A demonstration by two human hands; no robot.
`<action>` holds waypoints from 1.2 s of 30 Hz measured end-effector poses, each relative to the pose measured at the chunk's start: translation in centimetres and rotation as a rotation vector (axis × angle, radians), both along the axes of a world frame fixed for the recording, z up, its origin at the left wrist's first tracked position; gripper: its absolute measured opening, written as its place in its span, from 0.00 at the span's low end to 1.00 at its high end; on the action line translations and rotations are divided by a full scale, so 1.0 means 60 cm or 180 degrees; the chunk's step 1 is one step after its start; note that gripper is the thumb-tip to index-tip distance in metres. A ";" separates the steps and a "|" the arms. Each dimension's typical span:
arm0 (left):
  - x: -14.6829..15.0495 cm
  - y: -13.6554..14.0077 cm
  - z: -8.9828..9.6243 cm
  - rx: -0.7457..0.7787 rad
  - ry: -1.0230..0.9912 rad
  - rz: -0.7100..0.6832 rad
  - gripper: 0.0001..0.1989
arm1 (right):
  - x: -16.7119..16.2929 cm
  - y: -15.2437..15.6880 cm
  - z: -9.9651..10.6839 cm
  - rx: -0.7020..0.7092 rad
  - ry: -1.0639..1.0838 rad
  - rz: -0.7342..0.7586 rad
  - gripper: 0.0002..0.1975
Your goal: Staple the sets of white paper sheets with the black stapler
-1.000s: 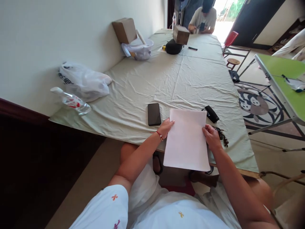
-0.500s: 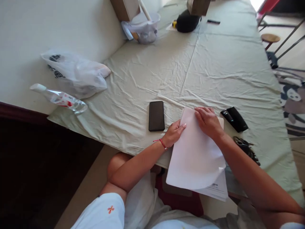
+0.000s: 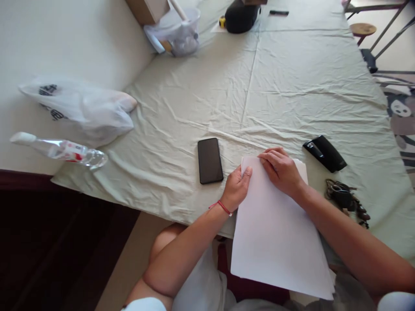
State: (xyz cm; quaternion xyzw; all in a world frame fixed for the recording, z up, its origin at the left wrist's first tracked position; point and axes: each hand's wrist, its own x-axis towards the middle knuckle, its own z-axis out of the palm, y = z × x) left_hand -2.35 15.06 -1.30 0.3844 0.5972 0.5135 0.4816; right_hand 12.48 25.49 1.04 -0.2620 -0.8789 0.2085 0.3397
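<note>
A stack of white paper sheets lies partly on the table's front edge and juts out over my lap. My left hand grips its upper left side, thumb on top and fingers underneath. At the top edge my right hand is closed on the sheets, its fingertips bent over the edge. A black smartphone lies flat to the left of my left hand. To the right of the paper are a black stapler-like object and a bunch of keys.
A clear plastic bottle lies on its side at the left, near a white plastic bag. Farther back are a clear tub, a black case and a black pen. A wooden stool stands beyond the table's right side.
The top sheet's curled lower corner now lies flat, covering the printed sheet that showed below. My right hand has shifted slightly left along the top edge. The camera view has turned a little.
</note>
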 end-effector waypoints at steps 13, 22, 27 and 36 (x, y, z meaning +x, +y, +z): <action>-0.005 0.055 0.008 -0.0112 0.0199 -0.0399 0.18 | 0.008 0.010 -0.015 -0.0144 0.0164 -0.0494 0.10; -0.022 0.017 0.025 0.0055 0.1485 0.0045 0.12 | 0.014 0.012 -0.023 -0.0127 0.0235 -0.0508 0.09; -0.023 0.032 0.026 -0.0204 -0.0457 -0.0296 0.21 | 0.020 0.018 -0.026 -0.0434 0.0470 -0.0401 0.08; -0.029 0.039 0.043 -0.0432 -0.0933 0.0118 0.29 | 0.028 0.027 -0.037 -0.1034 0.0612 -0.0429 0.08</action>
